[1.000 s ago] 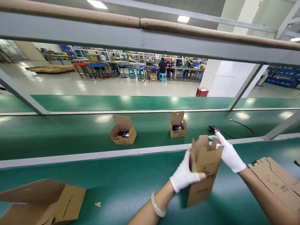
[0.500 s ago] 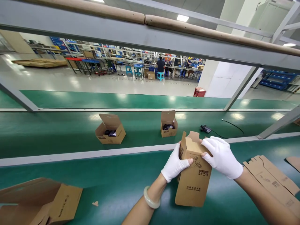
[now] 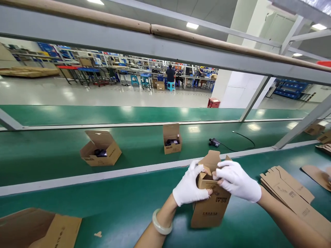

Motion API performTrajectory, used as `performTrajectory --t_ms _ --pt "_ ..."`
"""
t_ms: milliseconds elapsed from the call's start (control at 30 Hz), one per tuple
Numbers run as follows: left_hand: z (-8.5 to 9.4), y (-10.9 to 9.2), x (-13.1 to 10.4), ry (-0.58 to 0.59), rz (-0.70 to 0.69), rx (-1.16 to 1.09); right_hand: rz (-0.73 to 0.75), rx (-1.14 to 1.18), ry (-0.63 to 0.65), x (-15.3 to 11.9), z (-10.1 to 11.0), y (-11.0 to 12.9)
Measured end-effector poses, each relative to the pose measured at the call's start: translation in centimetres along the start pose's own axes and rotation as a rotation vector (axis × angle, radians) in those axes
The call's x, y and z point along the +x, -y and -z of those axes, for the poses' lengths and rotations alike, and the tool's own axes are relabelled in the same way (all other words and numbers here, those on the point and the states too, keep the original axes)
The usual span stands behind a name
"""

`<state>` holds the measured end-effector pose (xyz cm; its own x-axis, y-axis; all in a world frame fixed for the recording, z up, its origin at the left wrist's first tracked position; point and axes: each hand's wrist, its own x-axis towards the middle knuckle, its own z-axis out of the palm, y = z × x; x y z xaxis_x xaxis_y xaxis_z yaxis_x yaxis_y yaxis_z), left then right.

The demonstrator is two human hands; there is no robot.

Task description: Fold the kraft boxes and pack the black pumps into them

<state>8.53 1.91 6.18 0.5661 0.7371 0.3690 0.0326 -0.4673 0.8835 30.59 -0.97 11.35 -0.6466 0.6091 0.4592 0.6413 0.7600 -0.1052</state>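
Note:
A brown cardboard box [image 3: 210, 210] printed "DC 45" stands tilted over the green surface, its top flaps partly raised. My left hand [image 3: 190, 186], in a white glove with bare fingertips, is closed round its left side, thumb on the printed face. At the right of the top, my right hand [image 3: 236, 181], gloved the same way, pinches a flap by the opening. Beyond them are two open boxes, one in the middle [image 3: 172, 148] and one further left [image 3: 113, 154], each with a dark device inside. A black device [image 3: 214, 142] with a cable lies behind the held box.
Flat cardboard blanks [image 3: 289, 193] lie at the right. A large open carton [image 3: 62, 230] fills the lower left corner, near a small cardboard scrap [image 3: 98, 234]. A white rail [image 3: 144, 169] divides the green surfaces. Slanted metal posts stand beyond; a person [image 3: 170, 74] sits far off.
The view has shifted, moving the boxes on the belt leftward. My left fingers have moved up over the box's top edge, and the top flaps have been bent, showing the opening.

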Motion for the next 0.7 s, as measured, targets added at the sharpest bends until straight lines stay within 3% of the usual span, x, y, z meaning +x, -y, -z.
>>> performTrajectory --t_ms 67,133,167,233,300,400,500,600,700 --pt "0.1 -0.3 -0.2 -0.043 0.005 0.028 -0.225 0.078 -0.280 -0.7 0.2 -0.9" --pt "0.1 -0.6 -0.4 -0.054 -0.015 0.066 -0.516 0.247 -0.387 -1.3 0.2 -1.7" --pt "0.0 -0.7 -0.5 -0.049 -0.041 0.087 -0.635 0.398 -0.340 -1.5 0.2 -2.0" --pt "-0.2 -0.9 -0.7 -0.026 -0.116 0.128 -0.748 0.799 -0.126 -1.7 0.0 -2.0" --pt "-0.5 -1.1 -0.8 -0.002 -0.165 0.176 -0.751 1.138 0.050 -1.5 -0.4 -1.5" --pt "-0.9 -1.4 -0.9 0.008 -0.217 0.230 -0.735 1.314 0.140 -1.1 -0.9 -0.6" --pt "-0.9 -1.5 -0.9 -0.018 -0.278 0.190 -0.760 1.342 0.162 -0.6 -0.5 -0.9" --pt "-0.9 -1.2 -0.9 -0.028 -0.318 0.113 -0.669 1.352 0.242 -0.1 1.2 -1.9" --pt "-0.9 -0.9 -1.0 -0.034 -0.358 0.104 -0.567 1.028 0.394 0.7 3.0 -2.3"
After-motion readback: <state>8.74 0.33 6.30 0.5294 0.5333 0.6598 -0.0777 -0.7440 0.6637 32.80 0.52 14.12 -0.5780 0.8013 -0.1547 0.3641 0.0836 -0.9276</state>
